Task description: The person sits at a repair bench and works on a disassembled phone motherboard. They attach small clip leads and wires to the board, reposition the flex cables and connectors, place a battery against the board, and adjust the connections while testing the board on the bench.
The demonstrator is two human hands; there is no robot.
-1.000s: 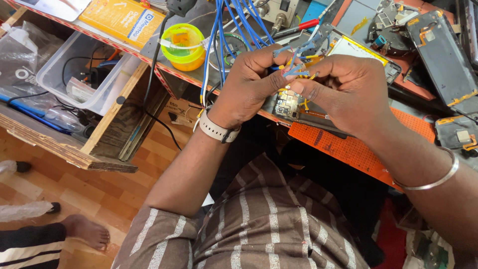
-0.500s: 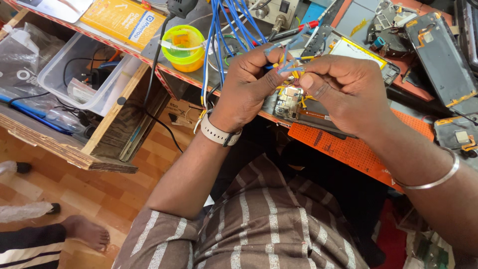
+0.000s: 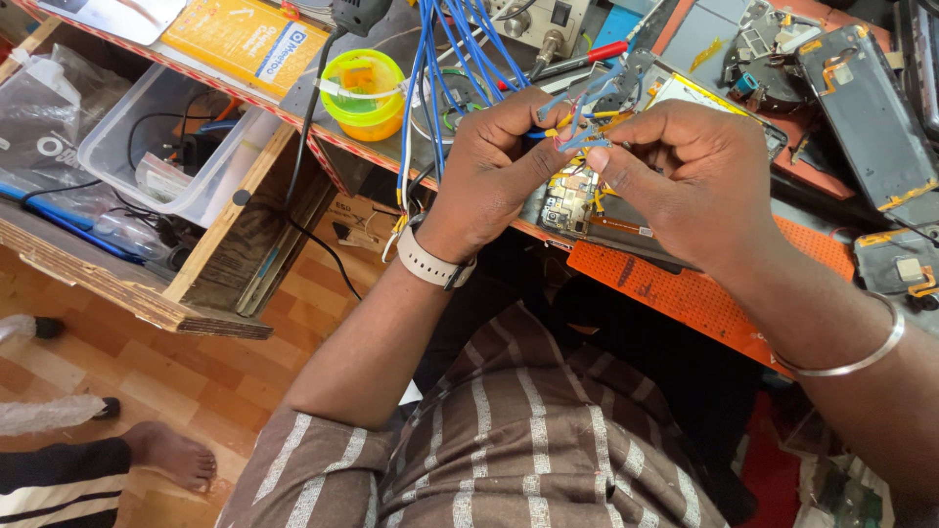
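Note:
My left hand (image 3: 494, 171) and my right hand (image 3: 690, 171) meet over the bench edge, both pinching the thin ends of blue and white wires (image 3: 577, 132). A bundle of blue wires (image 3: 445, 59) runs from above down past my left hand. Under the fingers lies an opened phone (image 3: 577, 200) with its circuit board and yellow flex showing. My left wrist carries a pale watch (image 3: 430, 264), my right a metal bangle (image 3: 851, 352).
An orange mat (image 3: 685, 293) lies at the bench edge. A yellow-green cup (image 3: 364, 93), a yellow box (image 3: 249, 39), red-handled tool (image 3: 587, 59) and phone parts (image 3: 861, 108) crowd the bench. A clear tub (image 3: 166, 147) sits on a wooden shelf. Another person's bare foot (image 3: 166, 455) rests on the floor.
Both hands have lifted a little from the phone board and the fingertips now pinch the wire ends closer together.

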